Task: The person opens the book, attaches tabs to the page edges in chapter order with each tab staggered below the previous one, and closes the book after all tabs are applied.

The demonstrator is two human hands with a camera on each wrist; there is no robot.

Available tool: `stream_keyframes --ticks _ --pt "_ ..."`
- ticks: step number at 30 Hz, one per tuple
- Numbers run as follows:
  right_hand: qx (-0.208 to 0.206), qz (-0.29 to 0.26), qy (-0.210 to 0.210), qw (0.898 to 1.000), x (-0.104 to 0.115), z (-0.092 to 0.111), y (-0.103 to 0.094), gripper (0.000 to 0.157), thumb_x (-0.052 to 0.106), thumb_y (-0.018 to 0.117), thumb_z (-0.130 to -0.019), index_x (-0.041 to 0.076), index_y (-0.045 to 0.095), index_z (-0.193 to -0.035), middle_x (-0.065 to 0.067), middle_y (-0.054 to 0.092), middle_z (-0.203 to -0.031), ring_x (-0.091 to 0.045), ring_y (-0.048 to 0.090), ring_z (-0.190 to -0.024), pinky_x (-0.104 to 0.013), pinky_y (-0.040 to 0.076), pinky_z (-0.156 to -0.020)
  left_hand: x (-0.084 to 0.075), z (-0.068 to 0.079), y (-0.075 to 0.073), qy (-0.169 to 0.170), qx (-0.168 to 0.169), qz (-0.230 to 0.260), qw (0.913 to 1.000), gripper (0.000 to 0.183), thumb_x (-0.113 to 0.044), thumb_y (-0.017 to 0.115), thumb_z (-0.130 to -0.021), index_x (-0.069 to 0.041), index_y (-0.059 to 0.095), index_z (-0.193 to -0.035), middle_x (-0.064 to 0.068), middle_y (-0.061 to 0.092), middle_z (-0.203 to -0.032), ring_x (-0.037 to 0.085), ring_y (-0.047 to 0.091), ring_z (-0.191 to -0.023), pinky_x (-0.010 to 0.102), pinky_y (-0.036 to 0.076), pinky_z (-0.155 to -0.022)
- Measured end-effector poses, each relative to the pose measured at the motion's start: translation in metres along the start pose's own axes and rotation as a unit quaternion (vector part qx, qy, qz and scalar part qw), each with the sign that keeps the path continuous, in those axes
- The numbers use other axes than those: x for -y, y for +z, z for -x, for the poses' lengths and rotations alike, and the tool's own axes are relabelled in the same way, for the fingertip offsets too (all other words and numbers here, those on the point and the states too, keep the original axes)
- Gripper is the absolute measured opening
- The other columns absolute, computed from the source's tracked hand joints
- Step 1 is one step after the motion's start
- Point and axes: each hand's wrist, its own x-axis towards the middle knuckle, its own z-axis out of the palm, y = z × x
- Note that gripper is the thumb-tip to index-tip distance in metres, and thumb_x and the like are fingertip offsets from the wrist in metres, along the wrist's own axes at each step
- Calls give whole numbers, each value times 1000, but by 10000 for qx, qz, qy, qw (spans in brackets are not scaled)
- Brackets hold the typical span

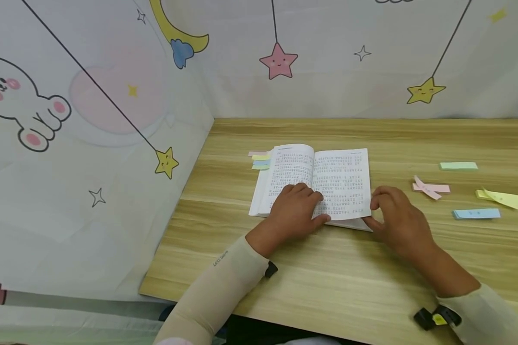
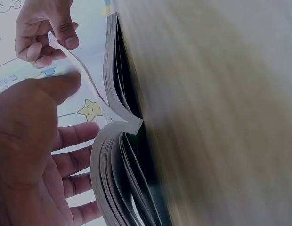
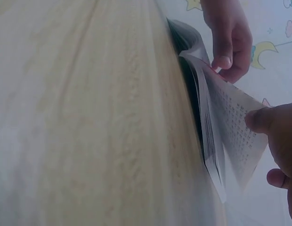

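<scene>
An open book [image 1: 292,165] with printed pages lies on the wooden table. My left hand [image 1: 295,208] rests across its lower middle, fingers lying over the pages near the spine; in the left wrist view, that hand [image 2: 30,141] has its fingers loosely extended beside the curved page stack [image 2: 110,174]. At the lower right corner, my right hand [image 1: 399,220] pinches a page [image 1: 343,182] between thumb and fingers. The right wrist view shows this page [image 3: 235,122] lifted away from those beneath, the thumb [image 3: 261,120] against its printed side.
Colored page tabs [image 1: 261,162] stick out from the book's upper left edge. To its right lie a green strip [image 1: 458,166], pink strips [image 1: 440,188], yellow strips [image 1: 502,198] and a blue strip [image 1: 476,213]. A patterned white sheet [image 1: 328,96] stands behind the table.
</scene>
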Motion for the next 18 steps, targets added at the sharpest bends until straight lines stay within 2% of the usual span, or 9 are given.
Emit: stream_keyframes --ticks 4,10,12,13,15,16,18 --pt "-52 32 -256 9997 -3 -1 0 47 10 87 -57 8 52 -88 -10 50 -110 -25 50 -101 -36 45 -51 1 -1 -1 87 -22 -60 9999 49 -65 54 -82 -25 61 -109 -8 56 -106 13 44 -108 36 33 -93" --pt "-24 50 -137 9999 -3 -2 -1 44 12 85 -61 7 54 -91 -10 50 -110 -26 50 -103 -38 46 -55 2 -1 0 298 -112 -311 9990 34 -58 52 -88 -30 72 -94 -10 55 -100 13 43 -105 35 33 -92" --pt "-64 97 -94 9999 -3 -2 -1 45 12 85 -61 6 52 -90 -11 50 -109 -27 51 -100 -38 45 -52 2 -2 0 290 -156 -356 9988 31 -50 51 -92 -28 71 -101 -10 57 -103 13 45 -107 35 34 -93" --pt "-50 101 -50 9999 -3 -1 -2 45 12 85 -61 7 50 -89 -11 50 -107 -26 51 -99 -38 44 -52 2 -2 0 238 -221 -311 9990 31 -46 51 -93 -25 68 -109 -9 58 -103 13 46 -106 36 36 -92" --pt "16 97 12 10000 -4 0 -2 48 11 85 -60 7 49 -91 -10 50 -106 -26 52 -97 -38 44 -51 2 -3 0 33 -590 -91 9982 45 -37 52 -92 -17 51 -133 -3 59 -105 15 52 -99 35 41 -86" --pt "80 86 44 9999 -4 1 -3 48 11 85 -60 7 51 -94 -10 51 -106 -26 53 -96 -39 44 -51 3 -3 0 -127 -913 94 9957 58 -32 54 -91 -13 37 -142 1 57 -109 17 53 -98 36 42 -85" --pt "309 113 78 9994 -4 2 -4 50 11 85 -61 9 54 -101 -8 52 -102 -25 55 -91 -38 44 -52 4 -4 1 -465 -1671 211 9846 80 -27 57 -86 -9 10 -149 14 49 -125 25 51 -109 40 42 -89"
